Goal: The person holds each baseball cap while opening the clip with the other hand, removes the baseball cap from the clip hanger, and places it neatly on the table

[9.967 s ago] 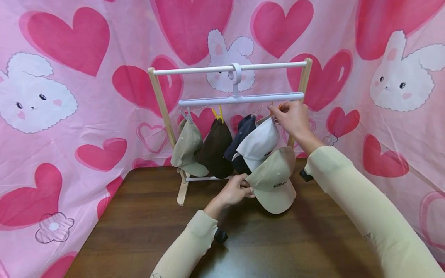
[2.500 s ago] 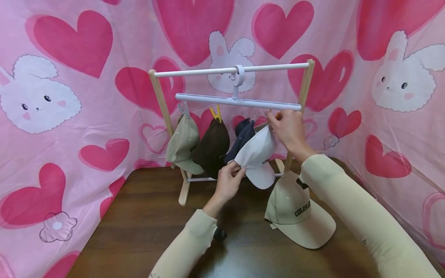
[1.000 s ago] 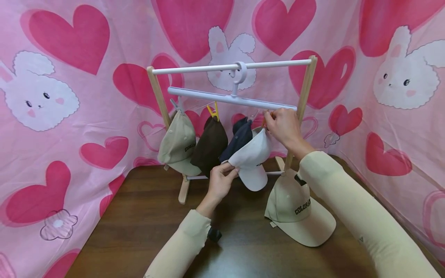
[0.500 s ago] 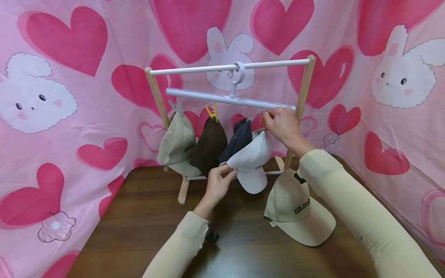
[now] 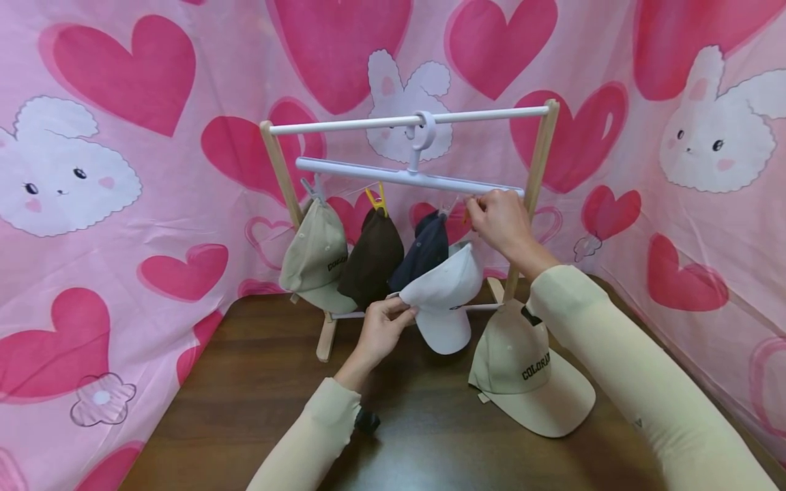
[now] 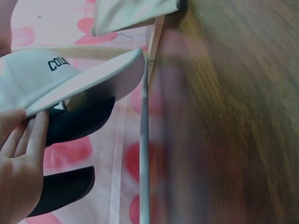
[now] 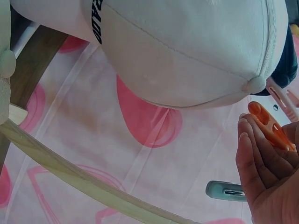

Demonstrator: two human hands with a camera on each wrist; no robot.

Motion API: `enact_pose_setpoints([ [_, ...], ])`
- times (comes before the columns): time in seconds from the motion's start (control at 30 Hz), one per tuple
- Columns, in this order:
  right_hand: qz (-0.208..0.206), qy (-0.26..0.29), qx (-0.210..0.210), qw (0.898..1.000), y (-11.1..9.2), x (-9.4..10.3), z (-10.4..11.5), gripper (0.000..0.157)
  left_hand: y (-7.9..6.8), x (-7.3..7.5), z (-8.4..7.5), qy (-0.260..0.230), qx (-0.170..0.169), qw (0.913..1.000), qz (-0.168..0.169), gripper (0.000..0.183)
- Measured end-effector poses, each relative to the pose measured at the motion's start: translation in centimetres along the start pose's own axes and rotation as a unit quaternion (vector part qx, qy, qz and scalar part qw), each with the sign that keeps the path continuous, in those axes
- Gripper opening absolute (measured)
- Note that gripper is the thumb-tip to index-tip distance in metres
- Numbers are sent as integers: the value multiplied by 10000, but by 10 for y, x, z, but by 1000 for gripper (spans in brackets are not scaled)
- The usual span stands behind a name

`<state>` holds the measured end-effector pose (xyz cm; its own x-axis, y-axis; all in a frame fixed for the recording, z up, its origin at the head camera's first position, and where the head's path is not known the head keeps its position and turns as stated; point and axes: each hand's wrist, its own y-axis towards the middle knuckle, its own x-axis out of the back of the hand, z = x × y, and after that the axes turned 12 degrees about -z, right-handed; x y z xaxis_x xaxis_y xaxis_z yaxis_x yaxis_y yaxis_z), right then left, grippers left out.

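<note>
Pink cloth [image 5: 166, 225], printed with hearts and rabbits, is hanging in soft creases behind a glossy wood-grain table [image 5: 245, 389], where a rack [image 5: 278, 160] of pale wooden posts and white rods is carrying a smooth white hanger [image 5: 410, 177] that is tilting down to the right. From the left, a hanging beige cap [image 5: 316, 252] is dangling from a grey clip [image 5: 314, 189], then a dark brown cap [image 5: 372, 256] from a yellow clip [image 5: 377, 199]. Next, the left hand [image 5: 381, 331] is pinching the lower edge of a white cap [image 5: 445, 293] between thumb and fingers; the left wrist view is showing those fingers lying underneath. A navy cap [image 5: 424, 252] is hanging just behind. The white cap is tilting below the hanger, its rounded, stitched crown ending in a curved brim; both wrist views are revealing black lettering that the head view is nearly hiding. The right hand [image 5: 503, 219] is pinching an orange clip [image 7: 268, 125], just apart from the white cap's button; only the right wrist view is showing a teal clip [image 7: 219, 190] beside the fingers. Farther right, a standing beige cap [image 5: 516, 361] is resting on the table.
</note>
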<state>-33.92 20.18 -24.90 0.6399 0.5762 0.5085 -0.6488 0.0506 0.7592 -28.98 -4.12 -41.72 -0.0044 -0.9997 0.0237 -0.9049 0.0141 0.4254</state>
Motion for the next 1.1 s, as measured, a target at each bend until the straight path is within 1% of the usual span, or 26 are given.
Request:
enact_pose_setpoints([
  [0.2, -2, -13, 11, 10000, 0, 0, 0, 44, -2, 5, 0, -44, -5, 9997, 229, 22],
  [0.3, 16, -25, -12, 10000, 0, 1, 0, 43, -2, 8, 2, -30, 47, 9995, 326, 24],
  [0.5, 13, -56, -29, 10000, 1, 1, 0, 43, -1, 10, 4, 4, 128, 9990, 435, 25],
  [0.7, 38, -51, -47, 10000, 0, 1, 0, 45, -2, 10, 8, -98, 320, 9977, 589, 25],
  [0.83, 37, -57, -32, 10000, 0, 0, 1, 45, -2, 8, 11, -93, 411, 9973, 608, 26],
  [0.97, 11, -62, -41, 10000, 1, -1, 0, 45, 0, 7, 13, -6, 344, 9977, 590, 26],
  [1.1, 24, -32, -69, 10000, 1, 0, 0, 43, 2, 4, 14, 68, 370, 9974, 614, 27],
])
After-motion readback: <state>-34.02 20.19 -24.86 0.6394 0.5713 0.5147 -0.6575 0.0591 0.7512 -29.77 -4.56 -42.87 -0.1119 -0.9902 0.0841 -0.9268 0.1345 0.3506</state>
